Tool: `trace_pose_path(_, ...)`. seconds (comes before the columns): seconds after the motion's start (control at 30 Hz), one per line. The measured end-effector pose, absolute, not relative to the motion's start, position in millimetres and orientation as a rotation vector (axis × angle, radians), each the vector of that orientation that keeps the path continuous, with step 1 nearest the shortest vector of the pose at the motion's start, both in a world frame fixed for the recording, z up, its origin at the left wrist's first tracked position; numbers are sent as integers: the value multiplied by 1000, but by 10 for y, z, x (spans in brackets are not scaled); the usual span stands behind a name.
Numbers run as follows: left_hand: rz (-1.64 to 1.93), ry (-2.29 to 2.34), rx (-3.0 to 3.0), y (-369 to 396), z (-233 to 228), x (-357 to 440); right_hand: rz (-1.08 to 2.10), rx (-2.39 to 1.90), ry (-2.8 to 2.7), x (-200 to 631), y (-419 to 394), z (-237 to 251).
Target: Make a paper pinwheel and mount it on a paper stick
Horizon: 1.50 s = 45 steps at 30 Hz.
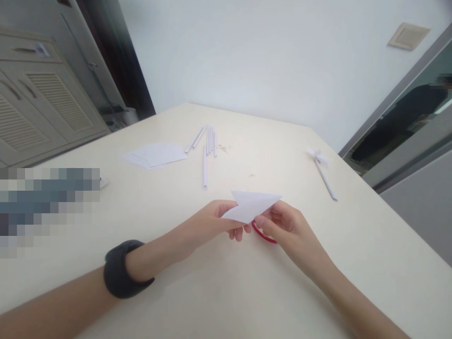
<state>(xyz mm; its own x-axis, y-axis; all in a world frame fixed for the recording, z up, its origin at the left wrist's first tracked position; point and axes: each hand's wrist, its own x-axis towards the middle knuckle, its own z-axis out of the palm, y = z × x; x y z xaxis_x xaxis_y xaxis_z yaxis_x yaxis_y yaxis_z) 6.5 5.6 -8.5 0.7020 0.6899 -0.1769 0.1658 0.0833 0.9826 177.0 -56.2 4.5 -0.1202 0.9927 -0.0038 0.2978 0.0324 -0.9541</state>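
Folded paper [252, 205]: white triangle, held just above the table [148, 263], near the middle.
Left hand [215, 219]: fingers closed on its left corner, to keep it steady.
Right hand [282, 223]: pinches the right edge; red scissors [263, 234] partly hidden under it.
Far side: paper sticks [206, 146], loose sheets [155, 154], finished pinwheel [321, 169] at right.

A pixelated block [45, 207] masks the table's left side. The red object [263, 234] shows only 1 curved part; the right hand [286, 226] and folded paper [252, 206] cover the rest. Both forearms run off the bottom edge.
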Motion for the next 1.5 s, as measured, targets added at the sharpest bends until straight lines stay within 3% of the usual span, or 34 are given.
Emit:
trace_pose_path(0.13, 607, 796, 1644, 63, -111, 65, 1021, -1380, -1445, 1818, -519, -48)
trace_pose_path(0.57, 746, 1210, 2100, 31, -113, 47, 1172, -1307, -1282, 1811, -514, -45)
trace_pose_path(1.5, 592, 816, 1531, 56, -67, 71, 1254, -1304, -1337, 1822, -513, -121)
